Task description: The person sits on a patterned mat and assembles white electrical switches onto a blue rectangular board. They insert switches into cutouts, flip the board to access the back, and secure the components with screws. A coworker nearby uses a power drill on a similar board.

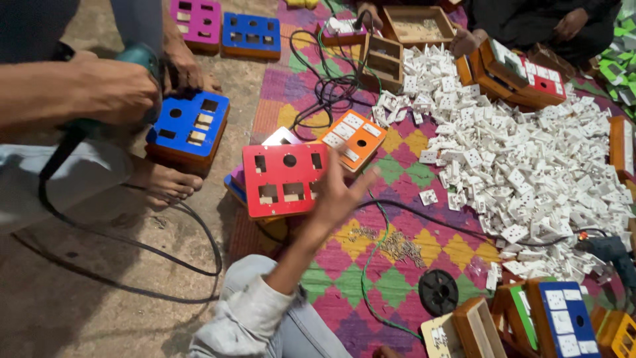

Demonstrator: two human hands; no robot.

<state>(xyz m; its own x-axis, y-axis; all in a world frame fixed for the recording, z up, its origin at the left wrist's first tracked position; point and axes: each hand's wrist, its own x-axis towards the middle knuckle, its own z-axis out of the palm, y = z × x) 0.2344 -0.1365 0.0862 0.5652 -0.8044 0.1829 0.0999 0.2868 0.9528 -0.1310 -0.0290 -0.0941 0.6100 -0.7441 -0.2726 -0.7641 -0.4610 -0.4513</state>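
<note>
**Item:** red, nearly square plastic switchboard panel (281,179) with round and rectangular cut-outs. It is lying flat, face up, stacked on other panels, with its wider side running left to right.

**Hand:** the left hand (334,195) is reaching in over the red panel's right edge, so the panel lies just left of the fingers. The fingers are spreading wide and gripping nothing. Whether they are touching the edge cannot be told. The right hand is not showing.

**Surface:** the red panel is sitting at the left border of a woven mat (404,265) of many colours, beside bare concrete floor (79,298).

**Surroundings:**
- Just above and right of the red panel, an orange panel (356,138) is carrying white switches.
- Farther right, a heap of white plastic switches (530,166) is sprawling.
- Below and right, loose screws (397,245) are lying.
- Left, a co-worker's hand (112,89) is pressing a teal drill towards a blue panel (189,126).
</note>
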